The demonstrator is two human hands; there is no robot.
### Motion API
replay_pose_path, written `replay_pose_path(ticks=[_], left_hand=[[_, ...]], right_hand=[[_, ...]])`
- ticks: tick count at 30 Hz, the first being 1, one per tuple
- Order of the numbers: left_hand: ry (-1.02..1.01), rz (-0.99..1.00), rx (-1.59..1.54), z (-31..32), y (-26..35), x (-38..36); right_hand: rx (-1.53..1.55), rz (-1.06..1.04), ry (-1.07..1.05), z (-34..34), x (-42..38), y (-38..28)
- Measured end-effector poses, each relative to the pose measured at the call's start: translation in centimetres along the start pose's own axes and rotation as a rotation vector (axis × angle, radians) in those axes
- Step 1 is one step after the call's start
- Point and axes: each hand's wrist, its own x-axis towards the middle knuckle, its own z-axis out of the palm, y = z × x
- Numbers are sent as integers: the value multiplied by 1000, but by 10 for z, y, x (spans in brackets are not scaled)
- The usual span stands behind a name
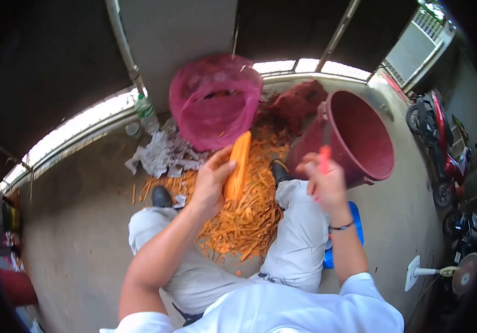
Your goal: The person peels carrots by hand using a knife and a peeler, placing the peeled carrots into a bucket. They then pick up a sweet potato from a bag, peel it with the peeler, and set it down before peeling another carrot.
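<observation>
My left hand is closed around the lower part of a peeled orange carrot, holding it upright and tilted slightly to the right. To the right of it and apart from the carrot, my right hand grips a red peeler; motion blurs it and its blade cannot be made out. Between my legs, a heap of carrot peelings covers the floor below the carrot.
A large dark red bucket stands tilted beyond my right hand. Ahead lie a pink plastic bag, crumpled paper and a red sack. A green-capped bottle is at the wall; a fan and motorbikes are right.
</observation>
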Motion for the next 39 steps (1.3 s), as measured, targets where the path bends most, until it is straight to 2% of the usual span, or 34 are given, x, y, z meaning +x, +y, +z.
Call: replay_pose_path(ticks=[1, 3, 5, 6, 9, 13, 18, 22, 26, 28, 30, 32, 34, 35, 36, 38, 39], left_hand=[[-23, 13, 4, 7, -3, 0], [-29, -76, 21, 14, -9, -6], [-39, -130, 11, 19, -12, -6], [-43, -168, -17, 21, -16, -5], [-59, -197, 1, 31, -21, -3], [-106, -233, 30, 33, -35, 3], [-103, -251, -8, 47, -30, 5], [-161, -286, 213, 39, -22, -2], [-165, -120, 174, 31, -13, -4], [-184, -81, 180, 24, -16, -3], [-154, -49, 132, 20, -18, -3], [-184, -72, 142, 18, -16, -3], [-114, -60, 202, 24, -15, -6], [-117, -34, 248, 25, -14, -8], [-130, -24, 235, 22, -16, -8], [-211, -28, 303, 21, -11, -9], [-211, -26, 347, 22, -9, -10]], right_hand=[[42, 38, -35, -4, 4, 26], [100, 86, -64, 6, 3, 33], [288, 82, -83, 11, 7, 35], [294, 80, -60, 15, 5, 30], [181, 158, -169, 21, 9, 8], [120, 144, -213, 29, 16, 4], [307, 44, -139, 13, 25, 11], [360, -255, 370, -72, 43, 6], [231, -438, 938, -173, 59, 15], [145, -428, 1006, -198, 53, 19], [347, -325, 927, -203, 38, 22], [280, -353, 966, -209, 20, 42], [-187, -428, 879, -231, -11, 79], [-322, -204, 860, -232, -36, 81], [-322, -179, 897, -240, -58, 92], [-1143, 56, 658, -259, -96, 108], [-1185, 141, 579, -274, -111, 128]])
